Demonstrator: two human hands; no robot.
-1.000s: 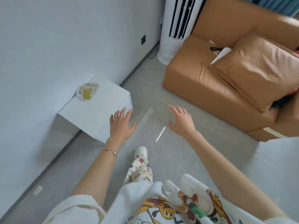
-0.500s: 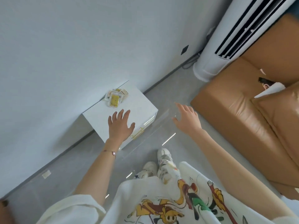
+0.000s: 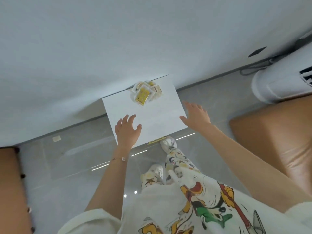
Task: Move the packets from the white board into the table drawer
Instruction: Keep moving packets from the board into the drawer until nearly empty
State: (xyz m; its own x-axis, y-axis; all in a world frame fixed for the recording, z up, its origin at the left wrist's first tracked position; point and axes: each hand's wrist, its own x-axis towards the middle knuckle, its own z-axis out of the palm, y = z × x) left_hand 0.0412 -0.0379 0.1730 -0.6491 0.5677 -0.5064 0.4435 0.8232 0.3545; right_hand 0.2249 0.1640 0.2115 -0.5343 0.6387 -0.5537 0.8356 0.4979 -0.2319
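Note:
A small pile of white and yellow packets [image 3: 145, 93] lies at the far edge of the white table top [image 3: 155, 119], close to the wall. My left hand [image 3: 127, 130] hovers over the near left part of the top, fingers spread, holding nothing. My right hand [image 3: 195, 115] hangs at the table's right edge, fingers straight and empty. A yellowish strip [image 3: 156, 141] shows along the table's front edge below the top; the drawer itself is not visible.
A white tower air conditioner [image 3: 280, 81] with a cable stands at the right by the wall. A brown sofa [image 3: 273, 137] fills the right side, another brown edge [image 3: 10, 183] the left. My shoes [image 3: 168, 144] stand on grey floor before the table.
The view has swung left and closer, so the table now sits straight ahead. Both hands have come nearer the top, the right one reaching its right edge.

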